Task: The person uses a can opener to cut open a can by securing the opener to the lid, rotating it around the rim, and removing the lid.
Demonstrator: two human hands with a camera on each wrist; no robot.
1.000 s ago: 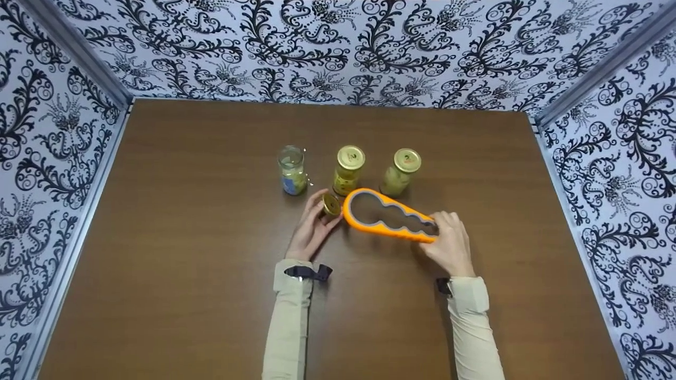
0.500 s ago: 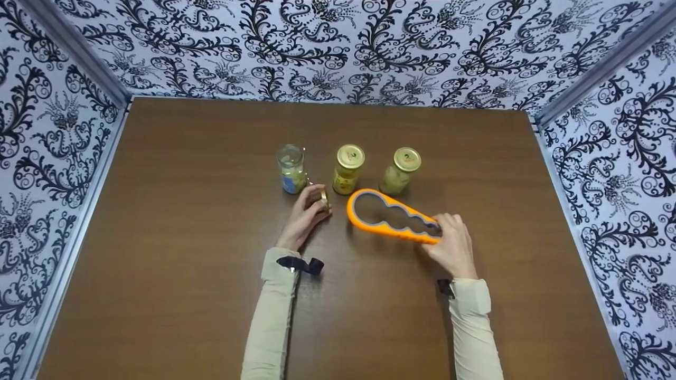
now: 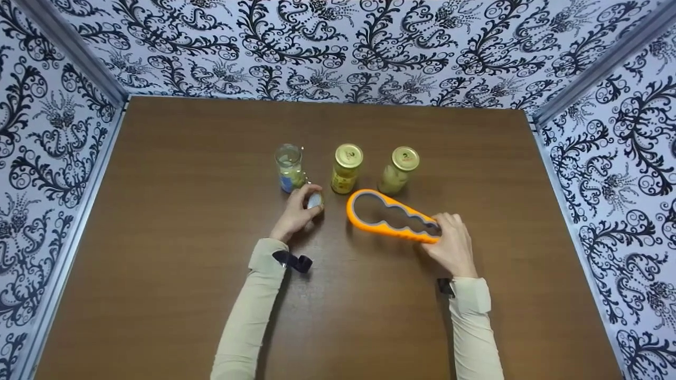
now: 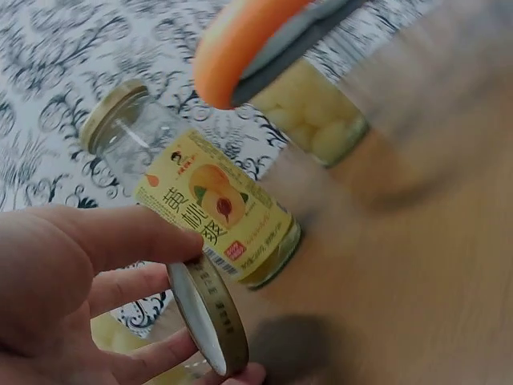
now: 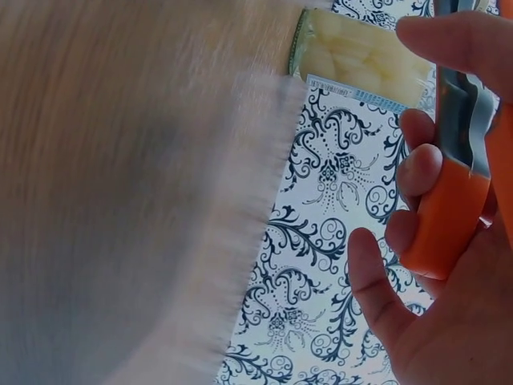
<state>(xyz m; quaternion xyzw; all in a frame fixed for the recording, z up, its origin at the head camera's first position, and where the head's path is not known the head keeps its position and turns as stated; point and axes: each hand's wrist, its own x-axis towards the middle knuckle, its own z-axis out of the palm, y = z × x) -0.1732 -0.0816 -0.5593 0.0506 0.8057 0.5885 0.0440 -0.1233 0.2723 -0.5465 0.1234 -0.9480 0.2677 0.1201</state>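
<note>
My left hand (image 3: 297, 214) pinches a gold jar lid (image 4: 210, 314) by its rim, thumb on one side and fingers on the other. The lid's pale inner face (image 3: 315, 200) shows in the head view. Just behind that hand stands a lidless glass jar (image 3: 289, 163) with a blue label and pale fruit inside. My right hand (image 3: 450, 245) grips one end of an orange jar opener (image 3: 388, 229) with a grey scalloped lining, its wide loop pointing left above the table. Behind the opener stand two capped jars: a yellow-labelled jar (image 3: 346, 169) and another jar of pale fruit (image 3: 398, 171).
The brown wooden table (image 3: 158, 253) is bordered at the back and sides by patterned white-and-black panels (image 3: 296, 53). Small bright specks show beside the lidless jar.
My left hand has moved left with the lid, away from the opener and toward the lidless jar, turning the lid so its inner face shows. The right hand has barely moved.
</note>
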